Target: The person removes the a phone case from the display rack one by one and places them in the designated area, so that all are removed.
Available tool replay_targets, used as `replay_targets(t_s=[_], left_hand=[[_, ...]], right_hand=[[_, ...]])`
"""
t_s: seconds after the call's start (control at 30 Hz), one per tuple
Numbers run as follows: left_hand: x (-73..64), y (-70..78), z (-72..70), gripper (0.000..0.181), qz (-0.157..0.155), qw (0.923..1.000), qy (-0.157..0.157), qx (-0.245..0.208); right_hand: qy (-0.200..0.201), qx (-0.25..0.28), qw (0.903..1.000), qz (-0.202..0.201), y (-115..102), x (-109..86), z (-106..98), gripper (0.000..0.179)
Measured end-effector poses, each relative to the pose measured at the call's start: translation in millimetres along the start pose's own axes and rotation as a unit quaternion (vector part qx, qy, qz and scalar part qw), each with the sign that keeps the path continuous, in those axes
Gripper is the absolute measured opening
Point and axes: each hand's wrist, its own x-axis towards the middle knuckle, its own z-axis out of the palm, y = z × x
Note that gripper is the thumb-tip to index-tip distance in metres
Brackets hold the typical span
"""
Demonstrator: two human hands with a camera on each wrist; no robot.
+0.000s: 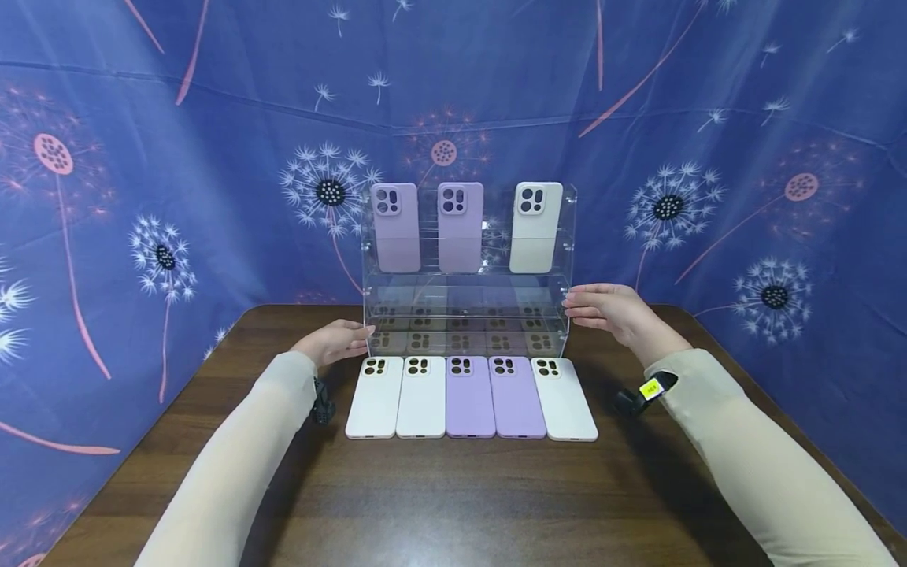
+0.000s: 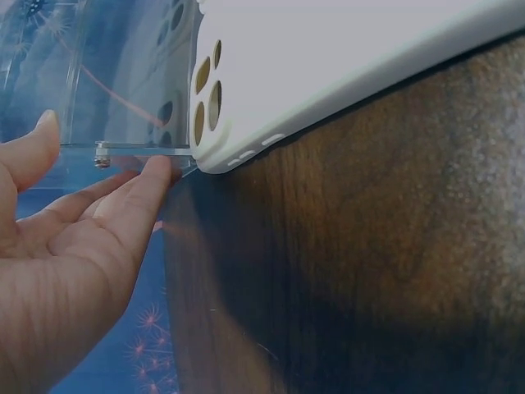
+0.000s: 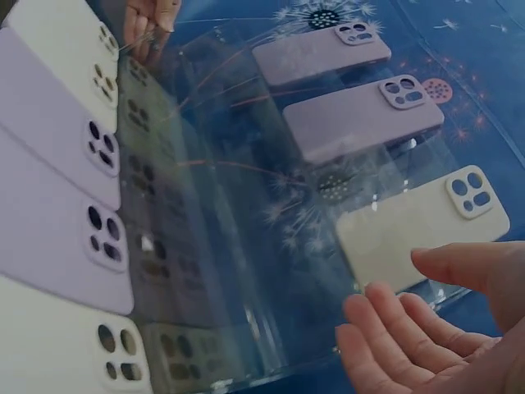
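A clear acrylic display stand (image 1: pixel 464 293) stands on the table with three phone cases on its top tier: a purple case (image 1: pixel 397 244), another purple case (image 1: pixel 460 244) and a white case (image 1: pixel 534 246). My left hand (image 1: pixel 336 342) touches the stand's lower left side; in the left wrist view its fingers (image 2: pixel 135 201) lie nearly straight along the side panel, thumb apart. At the opposite side my right hand (image 1: pixel 611 309) has its fingertips right at the panel's edge, fingers extended. Neither hand grips a phone case.
Before the stand lies a row of phone cases: two white (image 1: pixel 372 400), two purple (image 1: pixel 471 400) and one white (image 1: pixel 565 400) at the right. The wooden table (image 1: pixel 425 504) is backed by a blue dandelion-print cloth (image 1: pixel 234 157).
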Motion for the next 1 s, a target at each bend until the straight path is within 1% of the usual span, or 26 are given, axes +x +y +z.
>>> replay_targets(t_s=[0.1, 0.2, 0.33, 0.53, 0.63, 0.73, 0.8, 0.9, 1.0], left_hand=[[0.6, -0.5, -1.4, 0.072, -0.003, 1.0, 0.002, -0.001], [1.3, -0.8, -1.5, 0.072, -0.005, 1.0, 0.006, 0.001], [2.1, -2.0, -1.7, 0.069, -0.007, 0.9999, 0.006, -0.013], [4.6, -5.6, -2.2, 0.063, 0.0, 0.999, -0.013, -0.043], [5.4, -6.5, -2.1, 0.062, -0.002, 0.9981, -0.022, -0.057], [5.8, -6.2, -1.9, 0.063, -0.007, 0.9982, -0.024, -0.054], [6.1, -5.4, -1.5, 0.063, -0.008, 0.9984, -0.024, -0.05], [6.9, -3.6, -1.2, 0.063, -0.003, 0.9988, -0.026, -0.042], [8.7, -2.3, -0.7, 0.062, -0.002, 0.9985, -0.025, -0.049]], right_hand=[[0.023, 0.006, 0.9997, -0.011, -10.5, 2.5, 1.5, 0.051], [0.038, 0.028, 0.9987, -0.018, -20.7, 5.0, 2.2, 0.054], [0.056, 0.052, 0.9967, -0.029, -32.8, 9.2, 4.0, 0.056], [0.095, 0.059, 0.9923, -0.052, -45.4, 20.0, 7.1, 0.055], [0.103, 0.056, 0.9914, -0.059, -50.4, 24.6, 8.6, 0.056], [0.117, 0.054, 0.9897, -0.062, -56.1, 28.1, 9.3, 0.055], [0.131, 0.062, 0.9873, -0.066, -60.5, 30.4, 8.9, 0.054], [0.154, 0.087, 0.9817, -0.071, -67.5, 35.2, 7.2, 0.052], [0.177, 0.108, 0.9759, -0.069, -73.8, 41.4, 5.4, 0.05]])
